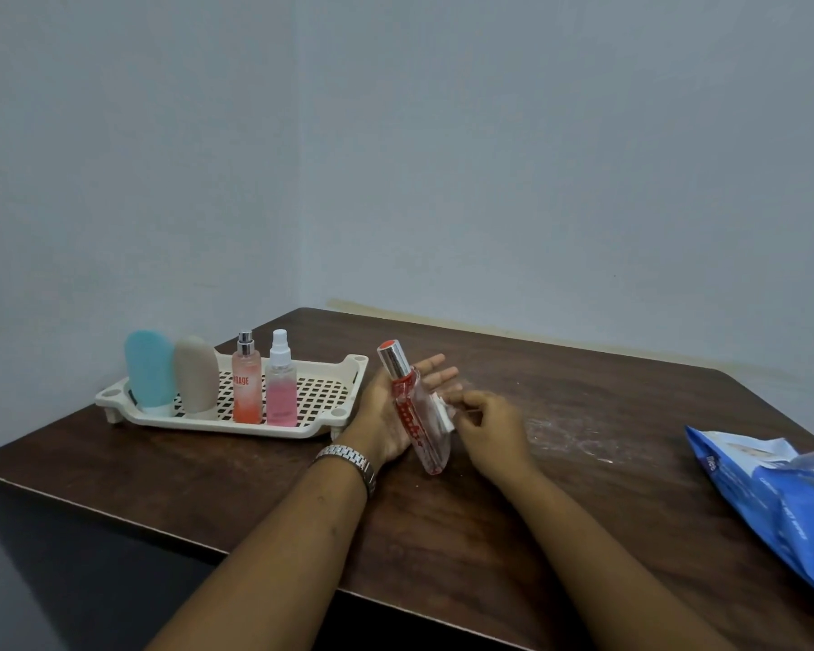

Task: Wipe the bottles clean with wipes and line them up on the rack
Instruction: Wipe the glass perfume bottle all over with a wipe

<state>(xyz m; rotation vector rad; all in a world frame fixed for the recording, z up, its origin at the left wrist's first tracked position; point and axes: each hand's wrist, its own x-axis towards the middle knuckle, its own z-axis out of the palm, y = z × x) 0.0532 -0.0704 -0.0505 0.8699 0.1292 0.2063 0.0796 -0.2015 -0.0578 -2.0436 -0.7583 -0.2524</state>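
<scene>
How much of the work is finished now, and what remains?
Four bottles already stand in a row on the rack: blue tube, beige tube, orange bottle, pink bottle. In hand: the red-patterned bottle rests on the left hand while the right hand pinches a wipe against it. Left: finish wiping it and stand it beside the pink bottle.

Lighting is dim, cool and even, with soft shadows. The worktop (654, 415) carries a pale sheen. Wide-angle distortion bends its edges, and fine detail is slightly blurred.
</scene>
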